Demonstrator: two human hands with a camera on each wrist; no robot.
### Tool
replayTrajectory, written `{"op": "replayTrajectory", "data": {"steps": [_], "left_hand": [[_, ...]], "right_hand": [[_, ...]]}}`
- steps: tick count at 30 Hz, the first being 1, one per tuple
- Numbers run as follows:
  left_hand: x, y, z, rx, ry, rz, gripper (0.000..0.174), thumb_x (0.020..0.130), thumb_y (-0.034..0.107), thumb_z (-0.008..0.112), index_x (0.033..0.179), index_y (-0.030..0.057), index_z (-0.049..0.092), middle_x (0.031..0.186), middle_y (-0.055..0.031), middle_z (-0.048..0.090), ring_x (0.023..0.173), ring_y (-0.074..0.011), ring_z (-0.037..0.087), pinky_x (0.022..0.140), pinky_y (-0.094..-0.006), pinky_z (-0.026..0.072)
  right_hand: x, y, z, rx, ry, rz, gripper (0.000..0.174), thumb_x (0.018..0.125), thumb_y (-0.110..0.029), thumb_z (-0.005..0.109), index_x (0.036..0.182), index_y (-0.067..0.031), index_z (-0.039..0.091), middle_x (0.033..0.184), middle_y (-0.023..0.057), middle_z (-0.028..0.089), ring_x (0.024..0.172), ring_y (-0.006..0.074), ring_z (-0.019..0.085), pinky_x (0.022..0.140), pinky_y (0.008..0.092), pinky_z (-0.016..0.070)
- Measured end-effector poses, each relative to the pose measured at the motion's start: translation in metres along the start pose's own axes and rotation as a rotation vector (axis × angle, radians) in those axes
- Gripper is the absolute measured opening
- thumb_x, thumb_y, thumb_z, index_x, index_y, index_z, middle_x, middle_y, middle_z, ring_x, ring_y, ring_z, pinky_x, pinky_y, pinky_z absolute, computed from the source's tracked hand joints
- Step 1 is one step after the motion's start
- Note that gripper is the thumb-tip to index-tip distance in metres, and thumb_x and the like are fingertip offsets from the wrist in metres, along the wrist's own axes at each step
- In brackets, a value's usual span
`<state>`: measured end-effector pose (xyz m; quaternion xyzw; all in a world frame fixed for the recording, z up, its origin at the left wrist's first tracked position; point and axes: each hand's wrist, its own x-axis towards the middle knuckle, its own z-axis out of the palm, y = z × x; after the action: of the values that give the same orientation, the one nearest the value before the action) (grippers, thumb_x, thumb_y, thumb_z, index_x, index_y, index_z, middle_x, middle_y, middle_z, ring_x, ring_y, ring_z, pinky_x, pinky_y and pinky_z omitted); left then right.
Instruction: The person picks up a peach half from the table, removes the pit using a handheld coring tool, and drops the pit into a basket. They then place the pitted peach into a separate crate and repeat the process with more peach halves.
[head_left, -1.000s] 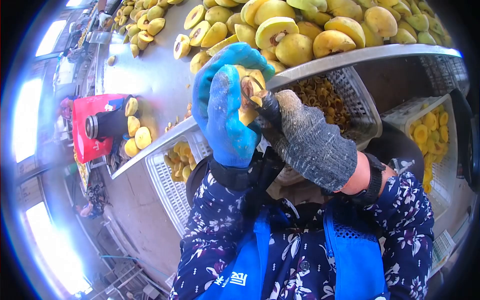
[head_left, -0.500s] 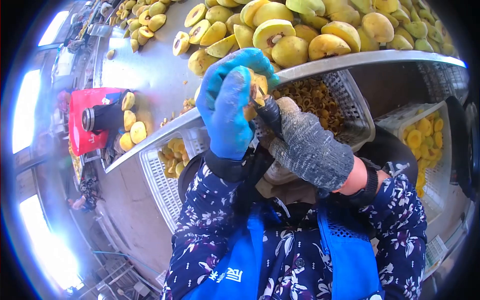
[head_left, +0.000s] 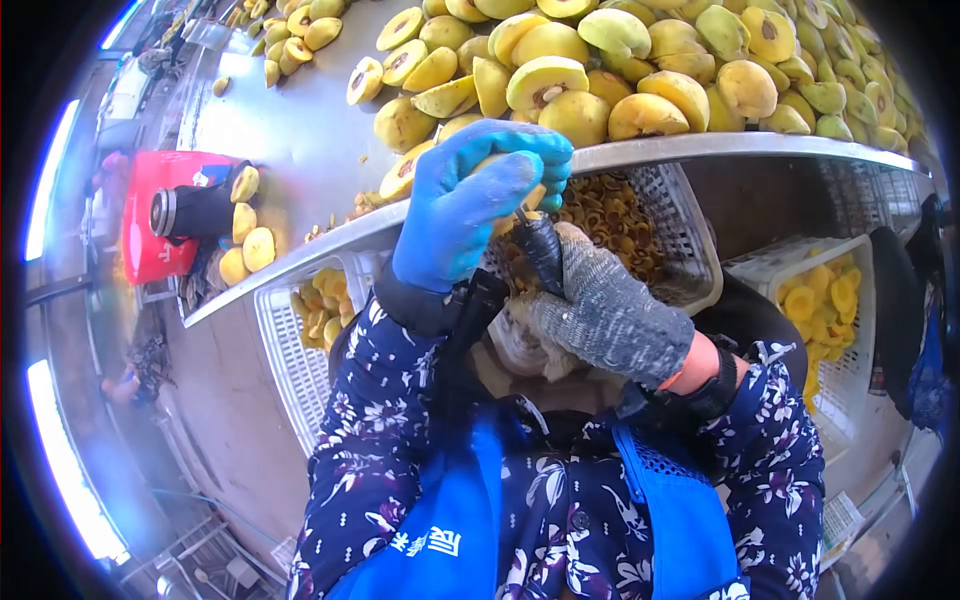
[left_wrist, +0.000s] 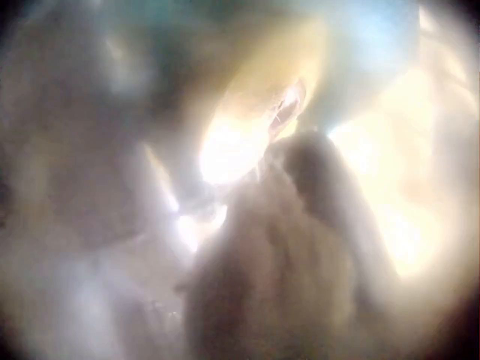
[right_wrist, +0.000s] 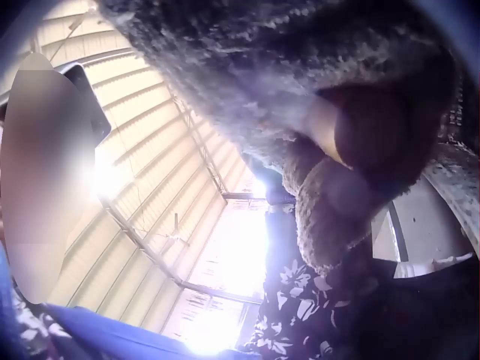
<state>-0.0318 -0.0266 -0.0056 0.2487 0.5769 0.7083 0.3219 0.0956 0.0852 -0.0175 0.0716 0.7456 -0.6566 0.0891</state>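
Observation:
My left hand (head_left: 465, 205), in a blue glove, holds a yellow peach half (left_wrist: 255, 101) with its fingers curled over the top. Brownish pit cavity shows on the cut face in the left wrist view. In a grey knit glove, my right hand (head_left: 620, 310) grips the black handle of a coring knife (head_left: 540, 250). The knife's tip end meets the peach half just under the left fingers, which hide most of the fruit. Both hands are together in front of the metal table's edge, over the person's lap.
Many peach halves (head_left: 640, 110) are heaped on the metal table (head_left: 270, 140). Beneath its edge stands a white crate (head_left: 700, 235) of brown scraps. Crates of yellow fruit stand left (head_left: 290, 355) and right (head_left: 850, 360). A red bag (head_left: 150, 215) and dark flask (head_left: 165, 213) lie at left.
The view has shifted, and both hands appear lower. The left hand has turned so its fingers cover more of the peach half; the knife now points more steeply upward into it.

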Motion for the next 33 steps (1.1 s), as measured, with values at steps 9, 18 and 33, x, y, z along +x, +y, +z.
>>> {"op": "replayTrajectory", "data": {"steps": [9, 18, 33], "left_hand": [[-0.001, -0.009, 0.002, -0.071, 0.044, 0.083, 0.027, 0.087, 0.015, 0.059, 0.106, -0.0045, 0.061, 0.100, -0.0144, 0.065, 0.088, -0.0203, 0.064, 0.078, -0.0341, 0.0534], [0.000, 0.008, -0.014, 0.032, -0.286, -0.094, 0.037, 0.084, 0.023, 0.061, 0.108, -0.0051, 0.063, 0.095, -0.0138, 0.067, 0.086, -0.0201, 0.065, 0.078, -0.0336, 0.0534], [-0.015, 0.005, -0.012, -0.049, -0.230, -0.115, 0.030, 0.085, 0.019, 0.062, 0.104, -0.0047, 0.064, 0.100, -0.0152, 0.066, 0.087, -0.0221, 0.064, 0.075, -0.0359, 0.0533]], "right_hand": [[0.003, -0.005, -0.008, 0.172, -0.167, 0.188, 0.050, 0.083, -0.010, 0.067, 0.126, -0.0011, 0.044, 0.101, 0.0064, 0.059, 0.085, 0.0117, 0.059, 0.073, 0.0264, 0.0509], [-0.008, -0.008, -0.004, 0.187, -0.224, 0.198, 0.052, 0.082, -0.011, 0.069, 0.126, -0.0014, 0.043, 0.099, 0.0050, 0.058, 0.082, 0.0095, 0.057, 0.070, 0.0253, 0.0513], [-0.013, -0.010, 0.004, 0.364, -0.223, 0.141, 0.039, 0.083, -0.014, 0.069, 0.114, -0.0030, 0.048, 0.075, 0.0050, 0.058, 0.057, 0.0112, 0.059, 0.046, 0.0221, 0.0498]]}}
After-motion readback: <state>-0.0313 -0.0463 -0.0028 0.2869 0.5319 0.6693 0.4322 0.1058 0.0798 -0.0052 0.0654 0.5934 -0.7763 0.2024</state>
